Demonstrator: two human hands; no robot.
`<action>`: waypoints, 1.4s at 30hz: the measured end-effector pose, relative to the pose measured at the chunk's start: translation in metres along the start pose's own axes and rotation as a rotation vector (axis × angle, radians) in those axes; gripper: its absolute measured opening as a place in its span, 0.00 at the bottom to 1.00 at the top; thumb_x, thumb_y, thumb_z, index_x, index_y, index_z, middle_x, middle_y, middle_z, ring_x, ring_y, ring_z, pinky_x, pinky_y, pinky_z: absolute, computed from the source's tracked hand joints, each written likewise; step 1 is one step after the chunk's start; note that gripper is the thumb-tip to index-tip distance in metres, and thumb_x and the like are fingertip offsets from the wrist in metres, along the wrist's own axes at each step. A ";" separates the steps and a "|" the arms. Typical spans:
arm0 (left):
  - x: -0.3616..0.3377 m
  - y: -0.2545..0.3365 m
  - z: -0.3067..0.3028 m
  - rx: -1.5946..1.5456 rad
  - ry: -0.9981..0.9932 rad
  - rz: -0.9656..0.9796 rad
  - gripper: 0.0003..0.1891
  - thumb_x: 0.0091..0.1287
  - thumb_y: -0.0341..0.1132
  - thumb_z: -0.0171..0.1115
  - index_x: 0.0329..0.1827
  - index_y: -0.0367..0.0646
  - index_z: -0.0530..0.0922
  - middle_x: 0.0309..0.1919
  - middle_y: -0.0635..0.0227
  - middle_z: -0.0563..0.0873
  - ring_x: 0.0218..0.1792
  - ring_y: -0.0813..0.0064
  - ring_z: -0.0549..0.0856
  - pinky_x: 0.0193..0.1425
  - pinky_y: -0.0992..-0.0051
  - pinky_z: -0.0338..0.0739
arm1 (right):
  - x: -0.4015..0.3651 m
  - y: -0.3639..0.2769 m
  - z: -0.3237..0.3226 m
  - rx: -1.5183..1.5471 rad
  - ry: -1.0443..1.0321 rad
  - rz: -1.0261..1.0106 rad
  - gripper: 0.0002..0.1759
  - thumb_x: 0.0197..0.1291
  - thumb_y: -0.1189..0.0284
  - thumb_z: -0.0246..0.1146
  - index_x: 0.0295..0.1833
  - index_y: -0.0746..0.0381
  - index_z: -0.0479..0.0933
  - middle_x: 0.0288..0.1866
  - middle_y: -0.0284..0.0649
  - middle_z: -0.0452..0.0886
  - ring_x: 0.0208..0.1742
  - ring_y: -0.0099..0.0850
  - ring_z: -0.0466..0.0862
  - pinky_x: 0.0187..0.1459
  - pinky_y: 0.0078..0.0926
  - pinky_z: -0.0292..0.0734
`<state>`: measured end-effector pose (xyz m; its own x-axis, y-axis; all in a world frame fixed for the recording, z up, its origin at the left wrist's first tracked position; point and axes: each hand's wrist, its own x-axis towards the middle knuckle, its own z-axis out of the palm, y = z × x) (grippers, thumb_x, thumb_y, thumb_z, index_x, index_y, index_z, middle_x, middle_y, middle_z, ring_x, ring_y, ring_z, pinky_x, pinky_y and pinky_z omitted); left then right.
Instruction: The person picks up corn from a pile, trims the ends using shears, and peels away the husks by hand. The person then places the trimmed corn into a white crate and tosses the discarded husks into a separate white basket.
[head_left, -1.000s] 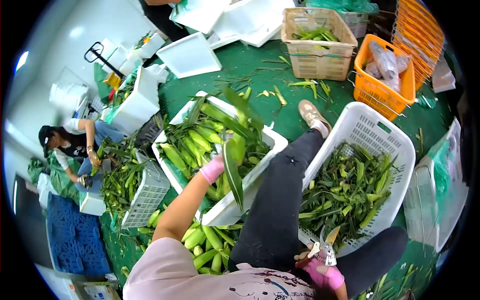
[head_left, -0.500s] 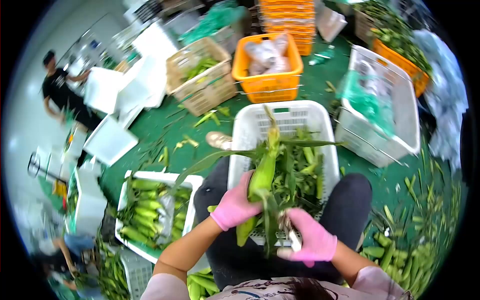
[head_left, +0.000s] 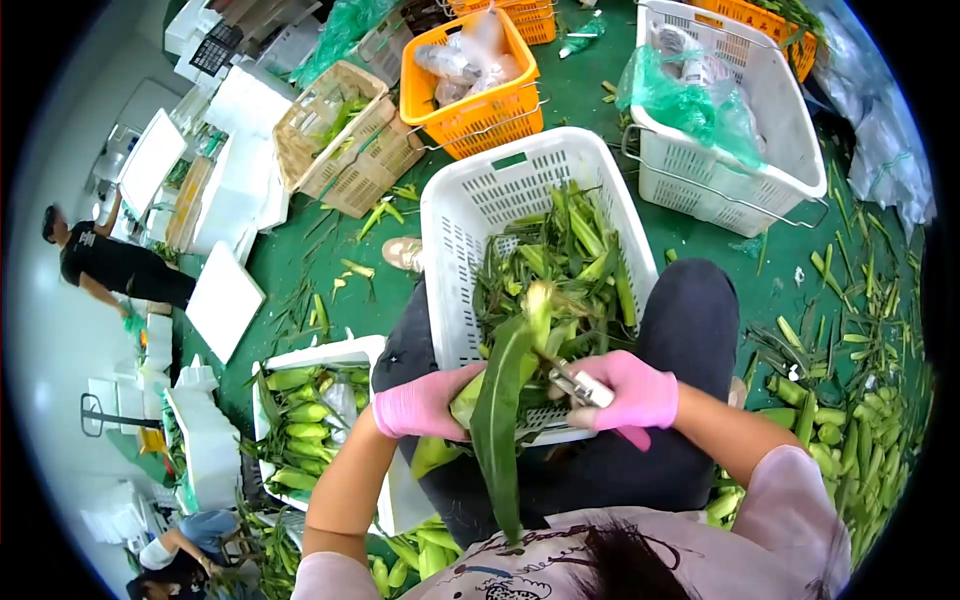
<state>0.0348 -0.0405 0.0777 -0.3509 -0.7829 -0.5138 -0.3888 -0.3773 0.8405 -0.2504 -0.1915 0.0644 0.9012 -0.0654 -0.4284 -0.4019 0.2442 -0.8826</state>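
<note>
My left hand (head_left: 430, 402), in a pink glove, is closed around an ear of corn (head_left: 540, 318) in its green husk. The ear stands tilted over the near end of a white basket (head_left: 437, 262), with one long leaf hanging toward my lap. My right hand (head_left: 625, 392), also pink-gloved, grips pruning shears (head_left: 580, 386), whose metal blades point left at the ear and lie close beside it. Cut husks and leaves (head_left: 560, 250) fill the bottom of the basket between my knees. The ear's lower end is partly hidden by my left hand and the leaf.
On my left a white foam box (head_left: 395, 490) holds several ears of corn. More ears (head_left: 835, 450) lie piled on the floor at right. Beyond the basket stand a tan crate (head_left: 360, 165), an orange basket (head_left: 470, 125) and another white basket (head_left: 720, 190). Two people work at left.
My view has shifted. The ear has been lowered and turned, its tip now nearer me with a leaf hanging down. The shears have turned to point at the ear.
</note>
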 end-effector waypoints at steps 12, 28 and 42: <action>0.016 0.020 0.014 0.054 0.114 0.226 0.38 0.59 0.28 0.77 0.73 0.42 0.67 0.60 0.65 0.82 0.60 0.74 0.80 0.66 0.71 0.76 | 0.002 0.023 0.059 -0.276 0.434 -0.622 0.39 0.58 0.62 0.74 0.71 0.66 0.67 0.47 0.43 0.82 0.34 0.34 0.83 0.41 0.29 0.80; 0.065 -0.024 0.045 -1.181 1.243 0.678 0.28 0.76 0.58 0.55 0.68 0.48 0.73 0.65 0.65 0.80 0.67 0.61 0.78 0.78 0.50 0.69 | 0.021 0.065 0.101 0.186 0.369 -0.217 0.37 0.57 0.65 0.75 0.68 0.63 0.64 0.49 0.37 0.72 0.50 0.26 0.73 0.57 0.27 0.72; 0.056 -0.060 0.056 -1.821 0.426 0.940 0.27 0.75 0.64 0.48 0.47 0.47 0.74 0.36 0.69 0.78 0.37 0.71 0.78 0.45 0.65 0.76 | 0.017 0.044 0.079 0.285 -0.140 -0.126 0.20 0.54 0.68 0.72 0.49 0.64 0.75 0.35 0.37 0.82 0.32 0.29 0.80 0.37 0.30 0.77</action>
<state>-0.0093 -0.0342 -0.0109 0.3781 -0.9213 -0.0912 0.9251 0.3723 0.0748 -0.2397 -0.1052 0.0336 0.9625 0.0164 -0.2709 -0.2418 0.5047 -0.8287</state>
